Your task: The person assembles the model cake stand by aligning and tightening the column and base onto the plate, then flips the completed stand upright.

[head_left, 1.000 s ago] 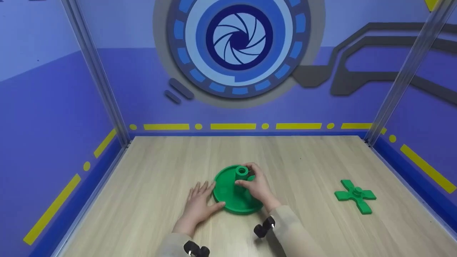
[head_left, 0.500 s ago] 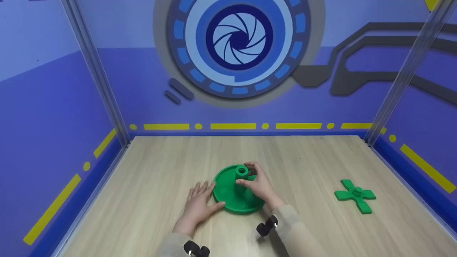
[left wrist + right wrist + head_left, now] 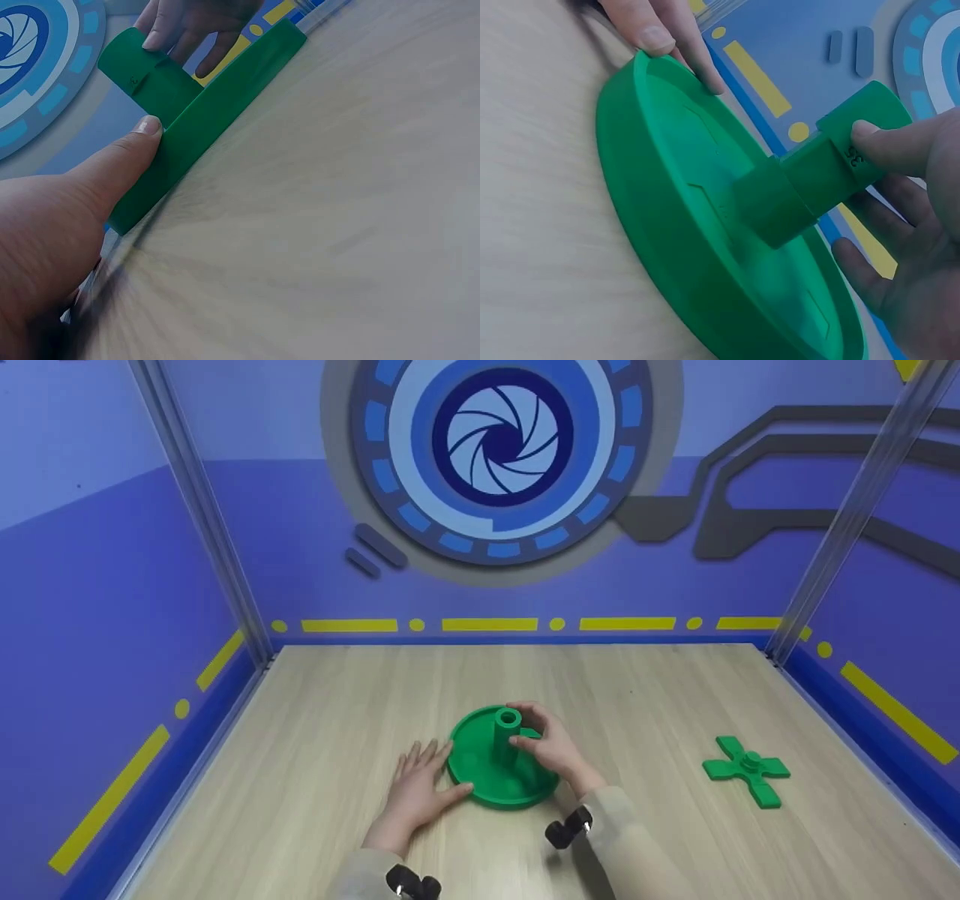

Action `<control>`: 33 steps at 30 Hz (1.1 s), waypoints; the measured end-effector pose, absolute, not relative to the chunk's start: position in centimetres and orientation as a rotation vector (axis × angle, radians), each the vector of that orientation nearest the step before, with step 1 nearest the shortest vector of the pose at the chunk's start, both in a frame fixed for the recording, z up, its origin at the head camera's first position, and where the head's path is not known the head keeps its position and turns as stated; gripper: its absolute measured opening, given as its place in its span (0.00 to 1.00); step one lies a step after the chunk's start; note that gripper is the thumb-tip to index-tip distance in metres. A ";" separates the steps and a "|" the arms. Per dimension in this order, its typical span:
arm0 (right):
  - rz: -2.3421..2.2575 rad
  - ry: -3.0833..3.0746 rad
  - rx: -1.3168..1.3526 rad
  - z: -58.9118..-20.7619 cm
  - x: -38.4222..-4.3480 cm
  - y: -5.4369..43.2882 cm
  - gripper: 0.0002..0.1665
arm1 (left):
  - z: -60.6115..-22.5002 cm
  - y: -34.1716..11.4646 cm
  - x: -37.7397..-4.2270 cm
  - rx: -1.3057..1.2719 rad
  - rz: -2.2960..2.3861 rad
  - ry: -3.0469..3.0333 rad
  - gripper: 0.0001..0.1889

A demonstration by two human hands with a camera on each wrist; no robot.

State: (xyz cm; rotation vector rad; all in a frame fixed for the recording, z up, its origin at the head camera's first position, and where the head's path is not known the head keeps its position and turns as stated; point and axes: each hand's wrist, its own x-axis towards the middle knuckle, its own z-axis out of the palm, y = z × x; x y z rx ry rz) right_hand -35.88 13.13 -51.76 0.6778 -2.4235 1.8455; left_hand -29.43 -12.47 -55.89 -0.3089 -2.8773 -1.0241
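Note:
A round green dish (image 3: 472,772) with a raised rim lies on the table, and a hollow green tube (image 3: 505,742) stands upright at its middle. The right hand (image 3: 551,746) holds the tube's upper part from the right. Its thumb (image 3: 885,142) lies on the tube's side, over small dark markings, while the index finger is largely hidden behind. The other fingers hang loosely bent. At the dish's left side, the left hand (image 3: 420,793) rests with spread, straight fingers. The left thumb (image 3: 142,139) touches the near rim.
A green four-armed cross (image 3: 748,765) with a round peg at its centre lies on the table to the right. Blue printed panels (image 3: 480,604) wall in the wooden table (image 3: 360,690) at the back and sides.
The right thumb has drawn back from the tube's front to its right edge, and the right wrist has shifted slightly right. The left hand, dish and cross stay in place.

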 end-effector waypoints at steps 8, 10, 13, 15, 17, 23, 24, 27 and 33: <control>1.739 -2.425 0.536 -51.9 -35.7 12.7 0.29 | -55.9 -12.5 -29.5 -0.319 -1.020 -2.878 0.47; 1.712 -2.421 0.508 -52.0 -35.6 12.5 0.29 | -55.9 -12.5 -29.5 -0.319 -1.020 -2.878 0.47; 1.705 -2.407 0.476 -52.3 -35.6 12.3 0.30 | -55.9 -12.5 -29.5 -0.321 -1.017 -2.875 0.47; 1.708 -2.401 0.457 -52.4 -35.6 12.1 0.30 | -55.9 -12.5 -29.5 -0.322 -1.009 -2.878 0.47; 1.719 -2.393 0.441 -52.5 -35.5 12.0 0.30 | -55.9 -12.5 -29.5 -0.321 -1.004 -2.879 0.47; 1.702 -2.399 0.397 -52.4 -35.3 11.6 0.31 | -55.8 -12.4 -29.5 -0.315 -1.011 -2.877 0.47; 1.694 -2.400 0.398 -52.4 -35.2 11.5 0.32 | -55.8 -12.4 -29.5 -0.315 -1.012 -2.876 0.47; 1.669 -2.409 0.392 -52.3 -35.0 11.4 0.32 | -55.8 -12.4 -29.4 -0.313 -1.010 -2.877 0.48; 1.619 -2.427 0.365 -52.3 -34.8 11.3 0.30 | -55.8 -12.4 -29.4 -0.309 -0.997 -2.882 0.48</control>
